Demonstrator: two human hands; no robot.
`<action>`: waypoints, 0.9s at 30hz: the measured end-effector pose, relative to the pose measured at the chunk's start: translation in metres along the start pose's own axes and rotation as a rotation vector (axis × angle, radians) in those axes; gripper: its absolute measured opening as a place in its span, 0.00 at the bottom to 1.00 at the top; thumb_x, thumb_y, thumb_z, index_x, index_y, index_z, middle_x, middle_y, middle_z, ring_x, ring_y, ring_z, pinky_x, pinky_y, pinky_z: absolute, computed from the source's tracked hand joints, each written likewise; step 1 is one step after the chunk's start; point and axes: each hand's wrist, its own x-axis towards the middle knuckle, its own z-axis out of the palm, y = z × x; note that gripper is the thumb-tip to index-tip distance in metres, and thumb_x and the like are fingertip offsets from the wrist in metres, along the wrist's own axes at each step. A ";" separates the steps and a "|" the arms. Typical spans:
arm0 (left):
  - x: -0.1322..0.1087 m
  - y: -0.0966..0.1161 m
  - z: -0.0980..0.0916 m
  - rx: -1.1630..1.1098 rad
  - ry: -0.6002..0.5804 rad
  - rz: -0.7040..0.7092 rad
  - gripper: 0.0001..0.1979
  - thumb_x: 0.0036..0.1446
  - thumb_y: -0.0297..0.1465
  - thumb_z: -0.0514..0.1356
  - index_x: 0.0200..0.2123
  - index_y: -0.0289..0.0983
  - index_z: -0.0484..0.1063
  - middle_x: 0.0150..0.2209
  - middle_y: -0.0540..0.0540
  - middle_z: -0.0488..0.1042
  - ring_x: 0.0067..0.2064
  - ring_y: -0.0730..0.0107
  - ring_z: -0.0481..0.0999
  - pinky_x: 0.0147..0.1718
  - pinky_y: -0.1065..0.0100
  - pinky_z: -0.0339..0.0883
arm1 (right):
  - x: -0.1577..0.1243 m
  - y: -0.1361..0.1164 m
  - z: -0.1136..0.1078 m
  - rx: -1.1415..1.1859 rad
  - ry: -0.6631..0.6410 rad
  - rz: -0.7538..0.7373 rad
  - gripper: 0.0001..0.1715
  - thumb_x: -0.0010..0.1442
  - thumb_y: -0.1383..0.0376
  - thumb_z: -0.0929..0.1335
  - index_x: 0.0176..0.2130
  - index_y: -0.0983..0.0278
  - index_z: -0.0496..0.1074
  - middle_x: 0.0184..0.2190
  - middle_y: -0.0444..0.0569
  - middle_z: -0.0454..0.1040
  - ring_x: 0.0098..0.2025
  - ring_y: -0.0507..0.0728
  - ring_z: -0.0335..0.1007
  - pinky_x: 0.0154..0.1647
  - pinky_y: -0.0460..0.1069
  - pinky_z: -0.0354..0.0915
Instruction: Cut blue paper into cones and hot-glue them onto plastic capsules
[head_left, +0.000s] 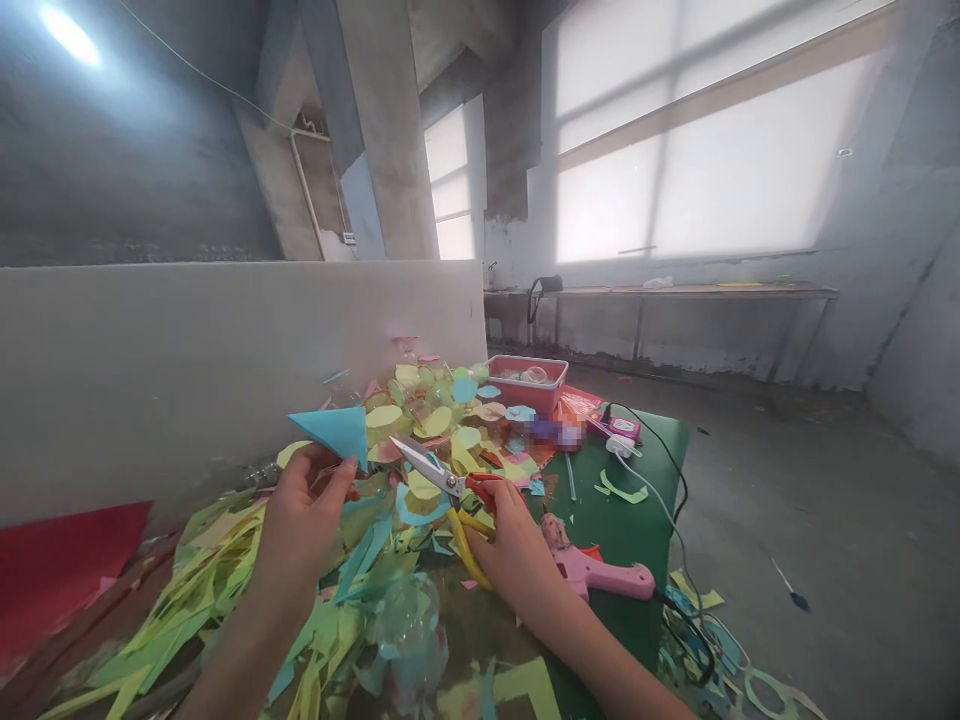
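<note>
A folded triangle of blue paper [335, 432] is pinched between the thumb and fingers of my left hand [309, 505], its long tip pointing left. My right hand [512, 535] grips a pair of scissors [439, 472] by red and yellow handles. The blades look closed or nearly so and point up and left toward the paper, a short way apart from it. Beneath both hands lies a heap of cut paper, with yellow-green strips [202, 580] at the left and pale discs [435, 422] farther back. A clear plastic bottle piece [409, 625] lies in front.
A pink glue gun [611, 577] lies right of my right hand on the green table [637, 520]. Behind stands a pink basket [529, 375], near a purple box [621, 428] with cables. A white partition [225, 370] borders the far left. Paper scraps litter the floor at right.
</note>
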 end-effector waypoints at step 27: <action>-0.022 0.013 0.020 0.077 -0.077 0.003 0.19 0.45 0.48 0.63 0.37 0.43 0.72 0.32 0.49 0.76 0.34 0.62 0.75 0.36 0.65 0.66 | -0.007 -0.022 -0.019 0.446 -0.498 0.156 0.19 0.60 0.50 0.66 0.41 0.61 0.60 0.32 0.40 0.60 0.32 0.52 0.57 0.35 0.47 0.59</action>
